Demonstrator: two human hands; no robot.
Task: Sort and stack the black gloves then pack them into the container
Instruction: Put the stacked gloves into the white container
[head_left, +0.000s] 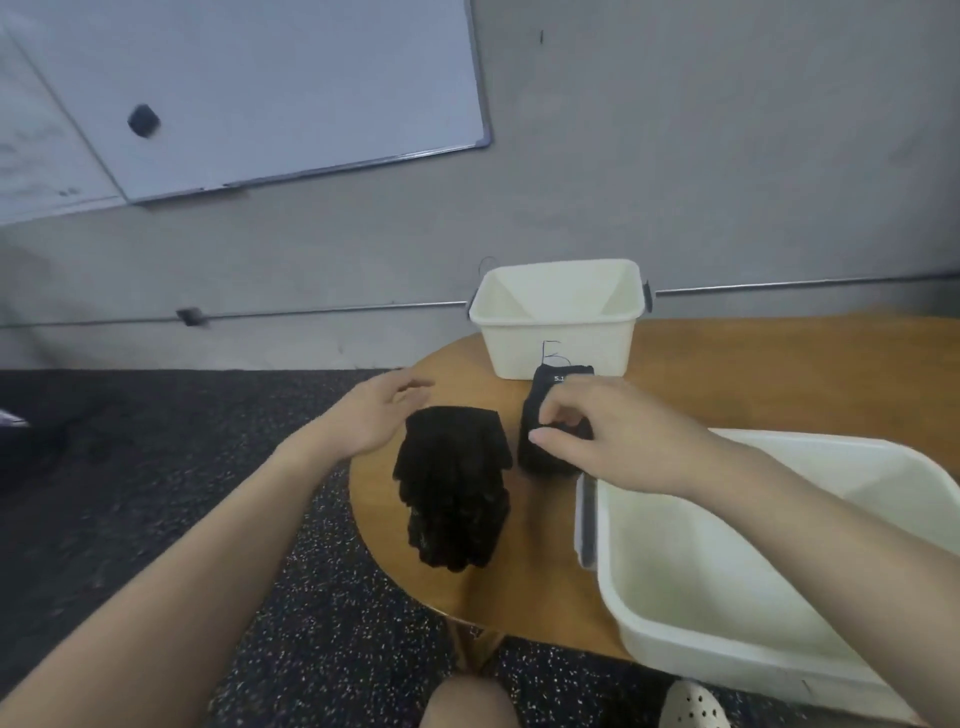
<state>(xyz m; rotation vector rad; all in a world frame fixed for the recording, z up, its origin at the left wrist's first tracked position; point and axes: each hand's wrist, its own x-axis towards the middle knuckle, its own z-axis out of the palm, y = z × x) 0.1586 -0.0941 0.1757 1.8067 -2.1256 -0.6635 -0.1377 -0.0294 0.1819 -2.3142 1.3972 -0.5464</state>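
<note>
A stack of black gloves (451, 483) lies on the wooden table (753, 374), fingers pointing toward me. To its right sits a smaller folded bundle of black gloves (550, 395) with white lettering on the cuff. My right hand (597, 431) pinches this bundle from above with thumb and curled fingers. My left hand (371, 415) hovers with relaxed fingers just left of the big stack, holding nothing. A white container (558, 322) stands behind the bundle; a larger white tub (727, 561) sits near me at the right.
The table's rounded left edge runs close to the glove stack, with dark speckled floor (208, 467) beyond it. A grey wall with a whiteboard (249, 93) stands behind. My knee (467, 701) and a white shoe (691, 706) show below the table.
</note>
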